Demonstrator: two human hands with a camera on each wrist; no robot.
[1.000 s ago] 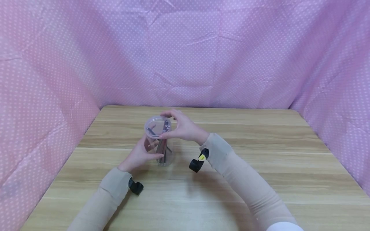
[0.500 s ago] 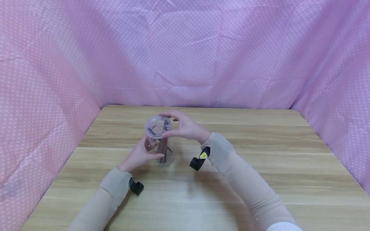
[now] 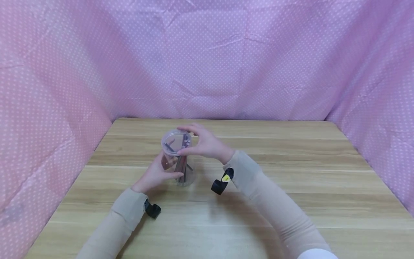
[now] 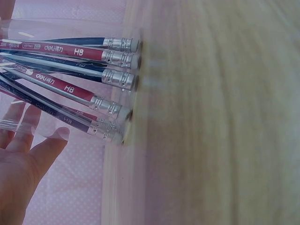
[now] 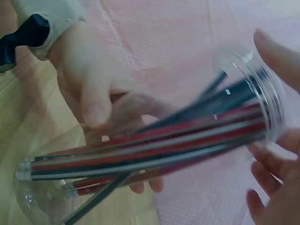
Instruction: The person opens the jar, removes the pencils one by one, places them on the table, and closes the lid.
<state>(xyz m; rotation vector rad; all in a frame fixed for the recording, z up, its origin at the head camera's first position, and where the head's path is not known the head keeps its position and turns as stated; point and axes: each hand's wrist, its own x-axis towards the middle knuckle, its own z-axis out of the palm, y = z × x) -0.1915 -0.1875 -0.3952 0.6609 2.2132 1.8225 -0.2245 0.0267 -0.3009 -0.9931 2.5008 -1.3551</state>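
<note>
A clear plastic jar [image 3: 190, 178] stands upright on the wooden table, left of the middle in the head view. Inside lean several red and dark pencils [image 4: 77, 50] with "HB" printed on them, their eraser ends at the bottom. My left hand [image 3: 154, 175] grips the jar's body from the left, thumb in front, the other fingers partly seen through the plastic. At the top, my right hand [image 3: 207, 144] holds the round clear lid [image 3: 174, 136] by its edge, thumb on the near side and fingers on the far side. The ridged rim shows beside its fingers in the right wrist view.
The wooden table [image 3: 291, 172] reaches back to a pink dotted cloth [image 3: 226, 64] that hangs behind it and at both sides. A black wrist camera [image 3: 152, 210] sits on the left wrist, another black camera [image 3: 220, 185] on the right.
My right thumb and wrist have shifted slightly to the right along the lid's edge and then back left. The left hand and the jar stay in place.
</note>
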